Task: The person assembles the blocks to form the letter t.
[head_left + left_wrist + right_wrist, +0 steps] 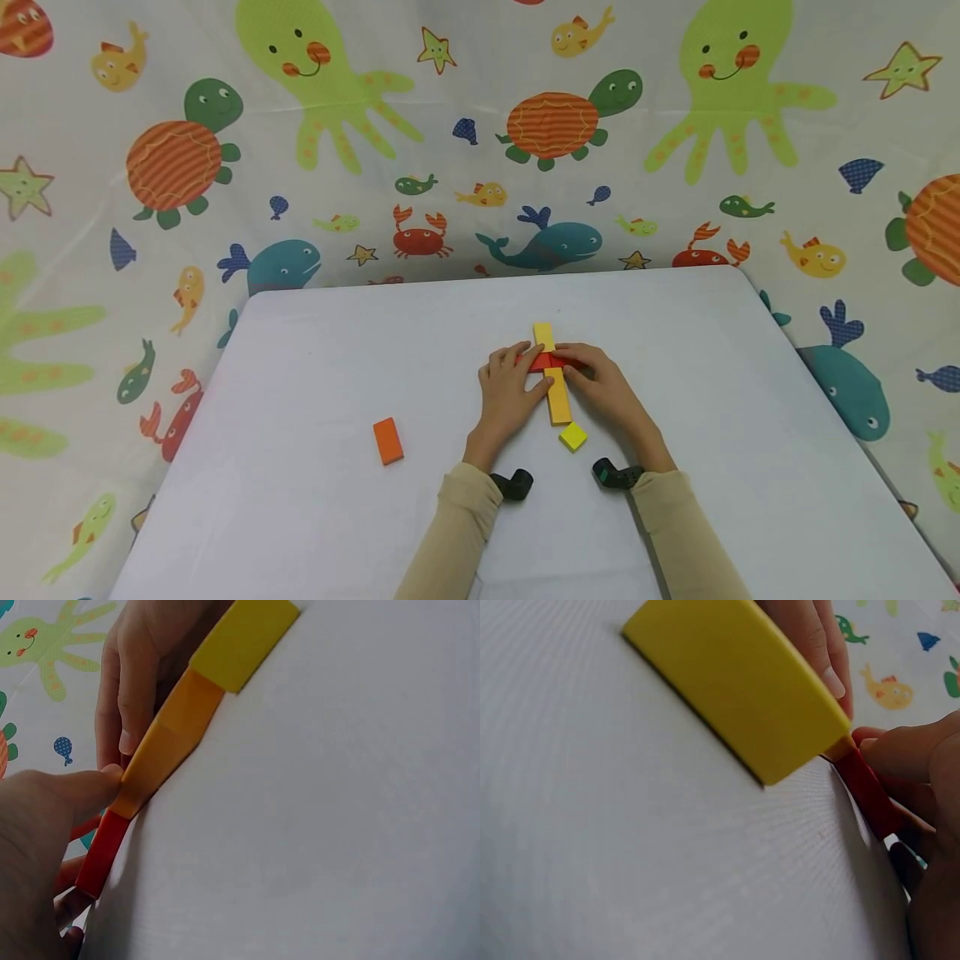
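Note:
Flat coloured blocks form a cross in the head view. Its arms are a left red block (539, 363) and a right red block (566, 362). Above them lies a pale yellow block (543, 335), below them a long yellow-orange block (558, 398). A bright yellow block (573, 437) sits cornerwise at the lower end. My left hand (506, 392) holds the left red block (103, 855), its thumb tip against the yellow-orange block (161, 750). My right hand (611, 396) grips the right red block (868, 791) between thumb and fingers, partly covering it.
An orange rectangular block (388, 442) lies alone to the left of my left hand. The white table (315, 367) ends at the back against a curtain (450, 100) printed with sea animals. Dark wrist cameras sit on both wrists, close over the table.

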The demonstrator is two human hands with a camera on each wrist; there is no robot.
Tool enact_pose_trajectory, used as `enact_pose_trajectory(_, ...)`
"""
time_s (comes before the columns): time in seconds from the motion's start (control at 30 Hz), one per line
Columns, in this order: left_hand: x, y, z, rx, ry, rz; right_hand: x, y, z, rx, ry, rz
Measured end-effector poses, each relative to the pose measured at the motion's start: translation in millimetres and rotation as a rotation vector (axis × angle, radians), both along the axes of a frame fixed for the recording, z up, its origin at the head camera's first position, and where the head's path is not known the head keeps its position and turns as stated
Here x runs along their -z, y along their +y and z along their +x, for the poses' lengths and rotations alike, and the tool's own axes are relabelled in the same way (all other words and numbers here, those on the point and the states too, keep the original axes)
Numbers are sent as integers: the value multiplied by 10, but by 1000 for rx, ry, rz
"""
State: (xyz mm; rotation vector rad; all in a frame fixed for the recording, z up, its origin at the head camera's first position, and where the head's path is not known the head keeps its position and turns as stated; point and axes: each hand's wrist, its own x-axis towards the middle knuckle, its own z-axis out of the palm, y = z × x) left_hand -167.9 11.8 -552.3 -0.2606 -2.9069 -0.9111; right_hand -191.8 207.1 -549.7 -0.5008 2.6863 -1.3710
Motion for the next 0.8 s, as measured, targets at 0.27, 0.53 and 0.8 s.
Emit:
enact_pose_trajectory(0.27, 19, -22, -18, 37, 3, 60, -31, 3, 17, 3, -5, 8)
enact_pose_trajectory(0.53, 12, -35, -31, 68, -3, 97, -12, 16, 2, 4, -5, 6)
enact_pose_trajectory(0.8, 27, -37, -41, 73, 2, 109, -27, 16, 8, -4, -25, 11)
